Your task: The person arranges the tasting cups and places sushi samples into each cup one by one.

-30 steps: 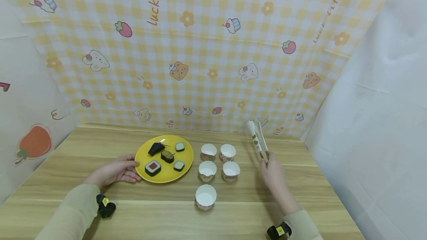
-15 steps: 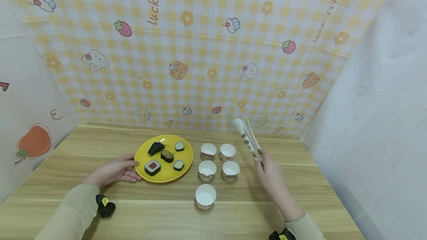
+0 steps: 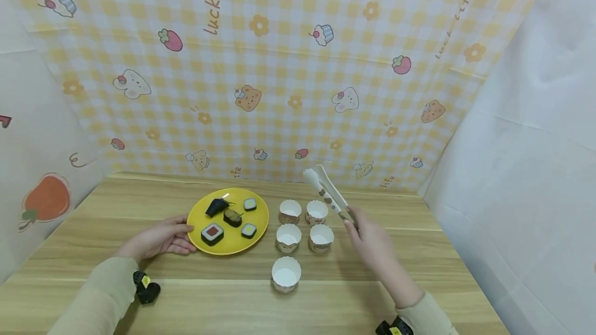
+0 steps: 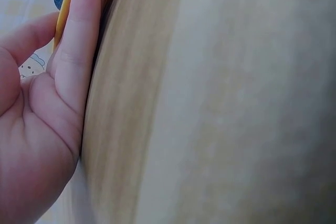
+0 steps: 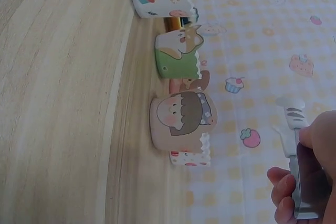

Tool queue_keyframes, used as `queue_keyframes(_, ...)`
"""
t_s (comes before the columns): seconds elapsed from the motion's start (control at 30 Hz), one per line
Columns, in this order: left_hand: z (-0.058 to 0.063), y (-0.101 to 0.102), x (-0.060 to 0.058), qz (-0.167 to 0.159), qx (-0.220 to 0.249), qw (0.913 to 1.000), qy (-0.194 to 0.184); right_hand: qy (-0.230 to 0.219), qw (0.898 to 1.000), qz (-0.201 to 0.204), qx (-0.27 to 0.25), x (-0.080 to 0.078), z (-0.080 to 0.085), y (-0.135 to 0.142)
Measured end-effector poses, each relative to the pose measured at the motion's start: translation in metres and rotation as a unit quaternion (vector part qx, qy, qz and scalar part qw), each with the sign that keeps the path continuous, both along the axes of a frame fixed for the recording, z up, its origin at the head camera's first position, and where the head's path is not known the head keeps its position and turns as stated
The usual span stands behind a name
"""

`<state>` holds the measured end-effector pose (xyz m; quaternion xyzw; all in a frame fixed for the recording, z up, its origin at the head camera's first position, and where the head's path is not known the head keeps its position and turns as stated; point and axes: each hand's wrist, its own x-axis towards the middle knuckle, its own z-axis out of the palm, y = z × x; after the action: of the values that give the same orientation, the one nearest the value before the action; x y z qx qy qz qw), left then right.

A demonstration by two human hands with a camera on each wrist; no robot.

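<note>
The left hand, left of the frame's centre, pinches the near-left rim of a yellow plate; the left wrist view shows the thumb on one side of the rim and fingers on the other. Five sushi pieces sit apart on the plate: a dark cone-shaped hand roll at its upper left, a topped oval sushi piece near the middle, a large red-centred roll at lower left, a small green-centred roll at upper right and a small yellow-centred roll at lower right.

At right of centre, the right hand holds white spotted tongs between thumb and curled fingers. The tongs slant to the upper left, their tips slightly apart and holding nothing, overlapping the checked cloth behind.

Between plate and right hand, five paper baking cups stand upright on the wooden table, three in a left column and two in a right one. The right wrist view shows a girl's face printed on one cup.
</note>
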<state>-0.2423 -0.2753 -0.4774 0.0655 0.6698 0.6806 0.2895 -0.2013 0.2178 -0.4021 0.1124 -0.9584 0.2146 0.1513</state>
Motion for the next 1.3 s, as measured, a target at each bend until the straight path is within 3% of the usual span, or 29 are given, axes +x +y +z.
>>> queue_keyframes(0.2,-0.001,0.000,-0.001,0.002,0.002,1.0000,-0.002,-0.018,0.999,0.025,0.010,0.003,0.005,-0.006)
queue_keyframes(0.43,-0.002,-0.001,-0.001,0.000,0.001,1.0000,0.000,0.017,0.997,0.064,0.050,0.006,0.006,-0.013)
queue_keyframes(0.67,-0.003,-0.002,-0.002,0.000,0.001,1.0000,0.001,0.017,0.993,0.083,0.079,0.006,0.011,-0.025)
queue_keyframes(1.1,-0.003,-0.002,-0.002,-0.004,0.007,1.0000,0.003,0.030,0.979,0.143,0.142,0.006,0.015,-0.047)
queue_keyframes(1.3,-0.003,-0.002,-0.002,-0.004,0.009,0.9999,0.001,0.014,0.974,0.163,0.154,0.006,0.014,-0.055)
